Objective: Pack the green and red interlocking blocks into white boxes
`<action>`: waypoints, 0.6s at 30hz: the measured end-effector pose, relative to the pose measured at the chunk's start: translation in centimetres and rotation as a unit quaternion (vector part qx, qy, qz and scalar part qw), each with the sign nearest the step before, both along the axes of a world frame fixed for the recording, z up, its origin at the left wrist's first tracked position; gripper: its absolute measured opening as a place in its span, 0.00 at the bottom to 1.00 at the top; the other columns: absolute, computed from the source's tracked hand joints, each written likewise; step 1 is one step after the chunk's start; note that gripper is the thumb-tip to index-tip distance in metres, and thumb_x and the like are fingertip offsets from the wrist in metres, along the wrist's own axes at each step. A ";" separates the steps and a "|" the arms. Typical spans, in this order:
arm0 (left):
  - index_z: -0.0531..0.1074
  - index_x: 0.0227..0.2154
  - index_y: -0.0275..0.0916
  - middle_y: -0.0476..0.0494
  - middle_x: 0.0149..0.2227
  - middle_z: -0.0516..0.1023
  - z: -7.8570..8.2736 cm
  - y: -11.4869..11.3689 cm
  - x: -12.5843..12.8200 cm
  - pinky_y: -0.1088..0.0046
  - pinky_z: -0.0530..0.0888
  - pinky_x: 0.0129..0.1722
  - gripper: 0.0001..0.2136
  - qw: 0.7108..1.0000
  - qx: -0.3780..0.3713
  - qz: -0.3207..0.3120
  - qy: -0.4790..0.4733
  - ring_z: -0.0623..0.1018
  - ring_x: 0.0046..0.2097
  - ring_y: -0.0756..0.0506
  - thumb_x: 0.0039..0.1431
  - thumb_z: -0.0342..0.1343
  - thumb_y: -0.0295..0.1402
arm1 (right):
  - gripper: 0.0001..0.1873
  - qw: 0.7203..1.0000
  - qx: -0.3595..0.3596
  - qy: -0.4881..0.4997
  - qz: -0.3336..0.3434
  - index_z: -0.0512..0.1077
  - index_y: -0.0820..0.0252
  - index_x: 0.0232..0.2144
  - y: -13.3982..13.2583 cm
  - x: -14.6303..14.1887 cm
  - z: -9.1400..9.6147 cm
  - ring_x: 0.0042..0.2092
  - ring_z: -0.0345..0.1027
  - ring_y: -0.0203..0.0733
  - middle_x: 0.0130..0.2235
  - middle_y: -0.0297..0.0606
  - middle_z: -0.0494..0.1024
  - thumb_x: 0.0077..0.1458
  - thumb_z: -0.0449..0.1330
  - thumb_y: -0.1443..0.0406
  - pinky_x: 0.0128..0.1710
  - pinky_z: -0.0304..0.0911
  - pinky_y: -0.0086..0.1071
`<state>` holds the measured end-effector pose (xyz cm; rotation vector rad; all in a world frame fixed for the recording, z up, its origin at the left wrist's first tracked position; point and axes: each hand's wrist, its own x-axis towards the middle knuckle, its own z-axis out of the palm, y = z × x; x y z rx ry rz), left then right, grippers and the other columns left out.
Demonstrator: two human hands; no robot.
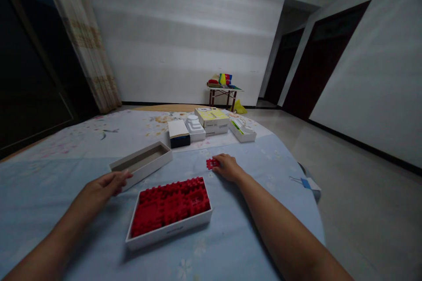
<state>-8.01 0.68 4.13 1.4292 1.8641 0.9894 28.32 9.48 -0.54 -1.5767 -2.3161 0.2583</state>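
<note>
My left hand (110, 183) is at the near left corner of a long, shallow, empty white box (150, 167), its fingertips closed on the top edge of the near wall. Out to the right, just above the tablecloth, my right hand (227, 167) pinches a small red toothed plastic piece (212, 163) between thumb and fingers. A second white box (169, 229) lies between my forearms, filled with similar red interlocking pieces (171, 204).
Behind these stand a black-and-white box (179, 134), a white stepped tray (195, 128), a yellow-and-white box (212, 119) and a white tray with green inside (243, 131). A flowered cloth covers the round table (263, 228). A small side table (226, 88) holds colourful items by the wall.
</note>
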 end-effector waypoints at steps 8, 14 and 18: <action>0.74 0.33 0.35 0.52 0.23 0.70 -1.9 -0.6 2.0 0.77 0.66 0.28 0.22 0.994 0.064 0.063 -0.070 0.69 0.27 0.50 0.46 0.52 0.51 | 0.17 0.998 0.049 -0.008 0.028 0.69 0.54 0.45 -0.2 0.3 -0.1 0.50 0.59 0.45 0.49 0.41 0.70 0.55 0.52 0.59 0.48 0.52 0.37; 0.75 0.31 0.37 0.46 0.28 0.76 -2.3 -1.7 3.2 0.72 0.69 0.35 0.22 0.997 0.074 0.022 -0.002 0.74 0.32 0.45 0.49 0.48 0.50 | 0.21 0.999 0.008 -0.019 0.041 0.70 0.54 0.46 -0.2 0.1 0.0 0.48 0.61 0.46 0.47 0.42 0.71 0.50 0.56 0.55 0.47 0.52 0.37; 0.75 0.30 0.38 0.44 0.34 0.79 -2.6 -1.8 3.9 0.72 0.69 0.41 0.20 0.995 0.096 -0.040 0.009 0.75 0.39 0.43 0.48 0.49 0.50 | 0.20 0.997 -0.017 0.033 0.073 0.73 0.56 0.40 -0.9 0.2 1.8 0.42 0.65 0.42 0.40 0.40 0.75 0.51 0.54 0.52 0.41 0.55 0.32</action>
